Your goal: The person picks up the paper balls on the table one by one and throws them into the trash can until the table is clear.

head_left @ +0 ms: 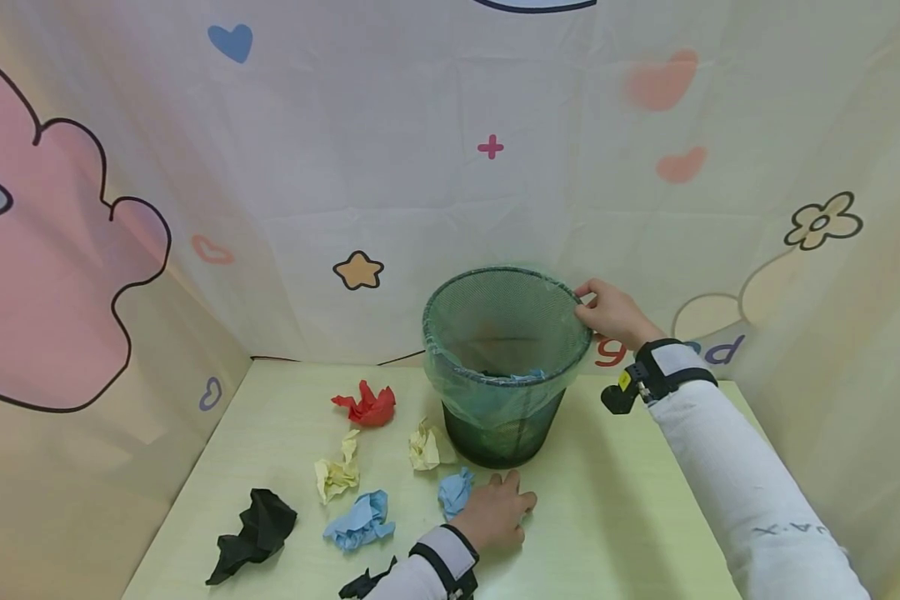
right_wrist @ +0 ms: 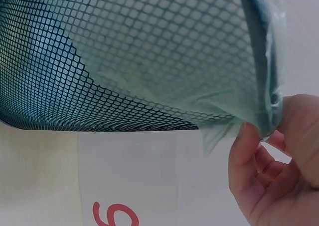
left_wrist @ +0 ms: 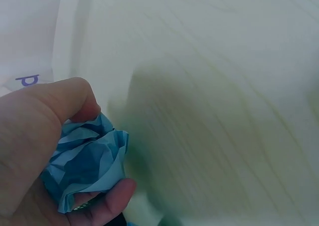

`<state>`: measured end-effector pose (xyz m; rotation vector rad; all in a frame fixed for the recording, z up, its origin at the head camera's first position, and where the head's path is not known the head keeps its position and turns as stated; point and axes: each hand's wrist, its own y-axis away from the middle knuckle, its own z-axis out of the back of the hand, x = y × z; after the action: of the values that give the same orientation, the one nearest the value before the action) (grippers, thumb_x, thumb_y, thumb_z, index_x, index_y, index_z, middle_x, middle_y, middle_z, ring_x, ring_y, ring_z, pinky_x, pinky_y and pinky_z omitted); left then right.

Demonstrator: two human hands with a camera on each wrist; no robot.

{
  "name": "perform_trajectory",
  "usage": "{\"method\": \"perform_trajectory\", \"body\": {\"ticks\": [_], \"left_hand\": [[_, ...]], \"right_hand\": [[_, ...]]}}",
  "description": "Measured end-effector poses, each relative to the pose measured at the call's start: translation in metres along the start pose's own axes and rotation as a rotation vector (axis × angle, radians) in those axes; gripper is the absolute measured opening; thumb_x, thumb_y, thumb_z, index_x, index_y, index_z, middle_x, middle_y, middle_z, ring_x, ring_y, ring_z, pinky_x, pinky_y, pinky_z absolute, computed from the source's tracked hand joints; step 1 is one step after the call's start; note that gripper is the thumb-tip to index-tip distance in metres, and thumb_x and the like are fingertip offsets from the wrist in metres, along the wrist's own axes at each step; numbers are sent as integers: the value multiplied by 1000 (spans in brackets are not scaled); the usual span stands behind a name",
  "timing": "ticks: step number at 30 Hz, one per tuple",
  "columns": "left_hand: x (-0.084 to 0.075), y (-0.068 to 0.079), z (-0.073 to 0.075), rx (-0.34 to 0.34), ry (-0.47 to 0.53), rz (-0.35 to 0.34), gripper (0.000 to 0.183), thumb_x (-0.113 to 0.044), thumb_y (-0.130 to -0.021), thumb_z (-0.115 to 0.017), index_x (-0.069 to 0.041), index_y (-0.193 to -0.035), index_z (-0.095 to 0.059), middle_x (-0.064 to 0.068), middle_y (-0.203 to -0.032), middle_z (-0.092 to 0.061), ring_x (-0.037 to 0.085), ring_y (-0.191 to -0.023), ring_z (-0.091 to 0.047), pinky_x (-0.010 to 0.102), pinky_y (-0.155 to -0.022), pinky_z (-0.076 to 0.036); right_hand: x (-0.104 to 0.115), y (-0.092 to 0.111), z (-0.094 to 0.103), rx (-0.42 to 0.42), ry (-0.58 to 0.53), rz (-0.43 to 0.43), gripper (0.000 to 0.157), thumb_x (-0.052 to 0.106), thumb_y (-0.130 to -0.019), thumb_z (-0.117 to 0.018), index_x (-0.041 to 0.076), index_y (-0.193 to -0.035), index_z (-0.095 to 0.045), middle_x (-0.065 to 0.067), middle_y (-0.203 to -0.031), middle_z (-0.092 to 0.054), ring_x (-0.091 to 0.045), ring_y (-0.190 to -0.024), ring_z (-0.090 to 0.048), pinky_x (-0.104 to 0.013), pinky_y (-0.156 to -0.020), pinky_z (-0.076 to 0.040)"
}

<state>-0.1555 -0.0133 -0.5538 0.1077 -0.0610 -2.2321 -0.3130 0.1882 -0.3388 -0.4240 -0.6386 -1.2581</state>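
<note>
A crumpled blue paper ball is held in my left hand, thumb and fingers curled round it; from the head view that hand covers it. Just left of the hand, another blue paper ball lies on the table. My right hand pinches the rim of a dark mesh wastebasket at its right side, fingers on the pale green bin liner. The liner folds over the rim and hangs outside. Inside the upright basket, some blue and dark pieces show at the bottom.
On the pale table, left of the basket, lie crumpled papers: red, yellow, another yellow, blue and black. A printed curtain hangs behind and along both sides.
</note>
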Motion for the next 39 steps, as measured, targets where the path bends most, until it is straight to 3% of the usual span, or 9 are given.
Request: {"method": "perform_trajectory", "body": {"ticks": [12,24,34,39], "left_hand": [[-2,4,13,-63,-21,-55,26,-32,-76,-69,-30,-100,-59,-1,-103,-47,16,-79,-49,23,-44,-34],[-13,10,50,-178,-17,-156,27,-21,-74,-66,-27,-100,-60,-1,-98,-49,13,-73,-45,18,-44,-29],[-18,16,78,-211,-47,-183,28,-23,-76,-66,-29,-103,-59,-2,-97,-47,12,-71,-39,17,-41,-24],[-18,18,93,-311,-98,-234,26,-23,-76,-65,-29,-102,-60,-2,-90,-45,11,-64,-34,17,-38,-21]], "right_hand": [[3,2,1,8,-3,4,37,11,-91,-43,-3,-125,-42,-27,-110,-54,-23,-74,-58,-28,-59,-50],[3,2,1,9,-2,1,37,12,-91,-44,-3,-125,-42,-27,-110,-53,-26,-78,-58,-28,-61,-51],[3,4,0,8,-10,-2,37,11,-91,-44,-3,-125,-42,-27,-110,-53,-26,-78,-57,-27,-60,-50],[3,4,0,3,-18,-4,36,11,-91,-44,-3,-125,-42,-26,-110,-53,-27,-80,-57,-27,-60,-50]]}}
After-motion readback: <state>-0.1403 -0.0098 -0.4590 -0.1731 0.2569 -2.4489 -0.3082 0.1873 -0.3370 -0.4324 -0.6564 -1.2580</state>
